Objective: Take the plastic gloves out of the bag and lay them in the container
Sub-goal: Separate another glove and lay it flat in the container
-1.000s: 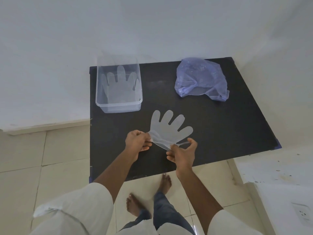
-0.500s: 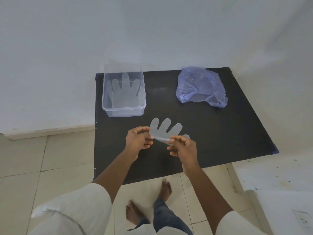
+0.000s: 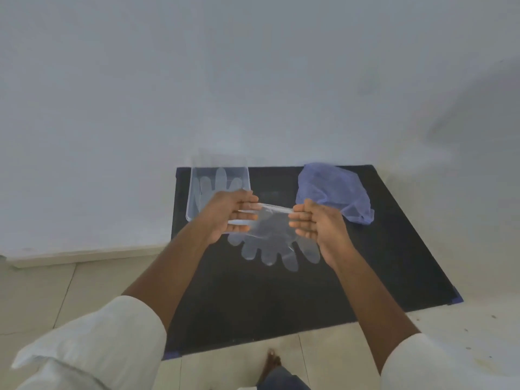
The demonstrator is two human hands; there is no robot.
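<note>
**Now: glove stretched between two hands above the table**

Held up over the black table [image 3: 380, 263], well off its surface: one clear plastic glove [image 3: 271, 243], cuff uppermost and pulled into a taut band, finger shapes dangling downward toward the camera. Gripped at the cuff's left end by the left hand [image 3: 232, 213], fingers curled in and closed around the film; gripped at the right end by the right hand [image 3: 315, 222], fingers likewise folded shut with the cuff edge caught at the fingertips. Both hands level with each other, apart by the width of the cuff, forearms reaching forward from rolled white sleeves [image 3: 92, 344].

Behind the left hand and partly hidden by it, at the table's far left corner: a clear container [image 3: 197, 190], with another glove [image 3: 221, 181] lying flat inside, fingers pointing to the far wall. Possibly more than one glove stacked there; too blurred and see-through to tell.

At the far right of the table, just beyond the right hand: a crumpled blue-violet bag [image 3: 334, 190], slumped on the surface, touching neither hand nor the held glove.

Below the table's near edge: pale floor tiles and a bare foot [image 3: 271, 364].
</note>
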